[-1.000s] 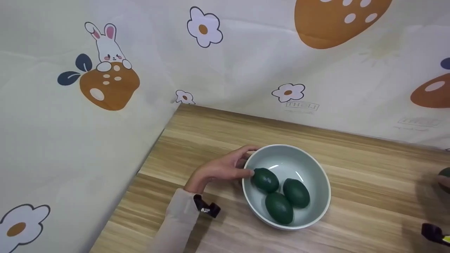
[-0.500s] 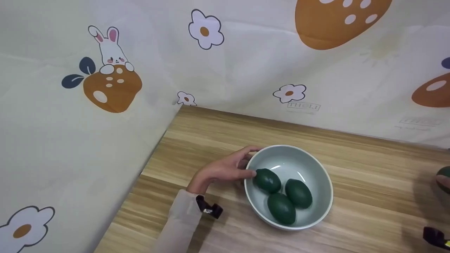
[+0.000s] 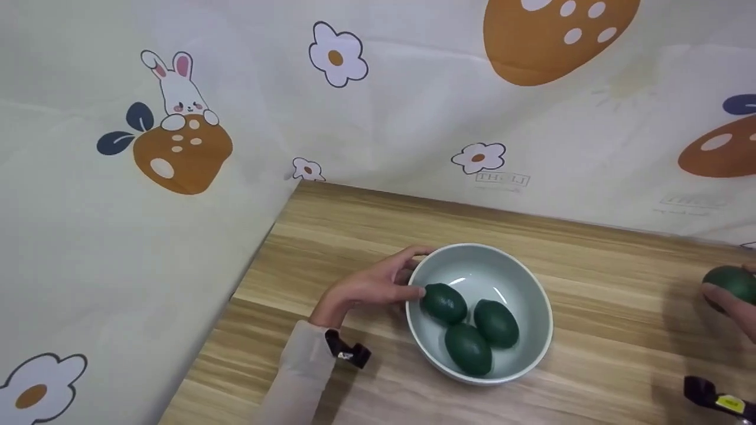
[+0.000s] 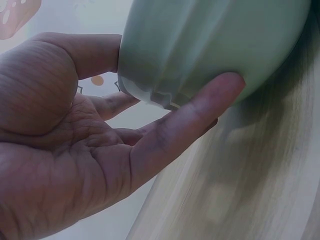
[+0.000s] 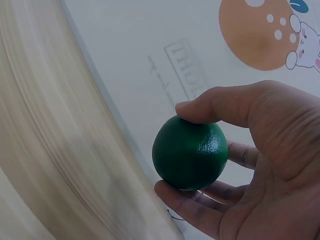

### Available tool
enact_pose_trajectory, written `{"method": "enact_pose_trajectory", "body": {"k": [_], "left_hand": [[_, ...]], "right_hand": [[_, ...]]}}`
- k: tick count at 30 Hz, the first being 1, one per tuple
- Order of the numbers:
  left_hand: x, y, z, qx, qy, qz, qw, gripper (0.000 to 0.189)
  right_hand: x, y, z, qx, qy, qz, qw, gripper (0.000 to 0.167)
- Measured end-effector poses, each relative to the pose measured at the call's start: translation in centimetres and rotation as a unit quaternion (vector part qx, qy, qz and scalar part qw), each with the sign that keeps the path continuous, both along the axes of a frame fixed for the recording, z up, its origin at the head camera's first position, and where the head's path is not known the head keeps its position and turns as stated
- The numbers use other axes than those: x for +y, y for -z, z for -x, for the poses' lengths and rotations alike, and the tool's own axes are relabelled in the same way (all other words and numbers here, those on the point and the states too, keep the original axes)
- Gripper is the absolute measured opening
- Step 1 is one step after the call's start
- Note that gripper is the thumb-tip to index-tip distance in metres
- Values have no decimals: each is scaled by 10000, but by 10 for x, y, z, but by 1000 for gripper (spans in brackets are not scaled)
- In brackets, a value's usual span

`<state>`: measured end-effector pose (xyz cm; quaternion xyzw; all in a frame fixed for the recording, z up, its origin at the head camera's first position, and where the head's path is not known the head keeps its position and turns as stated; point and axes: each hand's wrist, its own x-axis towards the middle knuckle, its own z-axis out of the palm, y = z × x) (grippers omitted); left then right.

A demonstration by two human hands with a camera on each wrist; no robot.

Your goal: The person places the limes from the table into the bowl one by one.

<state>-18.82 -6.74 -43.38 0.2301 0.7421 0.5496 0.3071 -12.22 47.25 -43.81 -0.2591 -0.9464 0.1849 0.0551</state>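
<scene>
A pale grey-green bowl [image 3: 534, 348] stands on the wooden tabletop, with three dark green, egg-shaped fruits [image 3: 468, 349] inside. My left hand [image 3: 372, 284] grips its left side, thumb over the rim. The left wrist view shows the fingers of that hand [image 4: 95, 125] spread against the bowl's outer wall [image 4: 210, 45] and low near its base. At the right edge of the head view, my right hand [image 3: 735, 307] holds another green fruit [image 3: 729, 282] above the table. In the right wrist view its thumb is on top of the glossy fruit [image 5: 187, 155], with fingers underneath.
The wood-grain tabletop [image 3: 348, 218] meets a patterned sheet [image 3: 401, 112] at the back and left, printed with a rabbit, flowers and orange fruit shapes. Dark wrist mounts [image 3: 348, 349] sit on both forearms. Bare wood lies between the bowl and the right hand.
My right hand has come further into the head view from the right, bringing its green fruit toward the bowl. The left hand and bowl stay together, with only slight camera shift.
</scene>
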Motion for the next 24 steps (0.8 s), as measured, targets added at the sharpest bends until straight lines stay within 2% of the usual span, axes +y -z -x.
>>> {"method": "enact_pose_trajectory", "body": {"k": [1,6,8,12,19,24], "left_hand": [[0,0,0,9,-8,-1,10000,73],[0,0,0,51,-10,2,10000,73],[0,0,0,46,-1,-15,10000,73],[0,0,0,24,-48,40,10000,73],[-1,-1,-2,-66,-122,76,9999,74],[0,1,0,-44,-4,-41,10000,73]], "right_hand": [[-7,-2,2,261,345,488,9979,74],[-24,5,2,891,394,1441,9848,70],[-28,6,1,1043,310,1592,9812,70],[-35,4,1,978,127,1921,9764,77],[-44,2,1,873,-65,1937,9771,77],[-48,4,1,924,-40,2033,9747,77]]}}
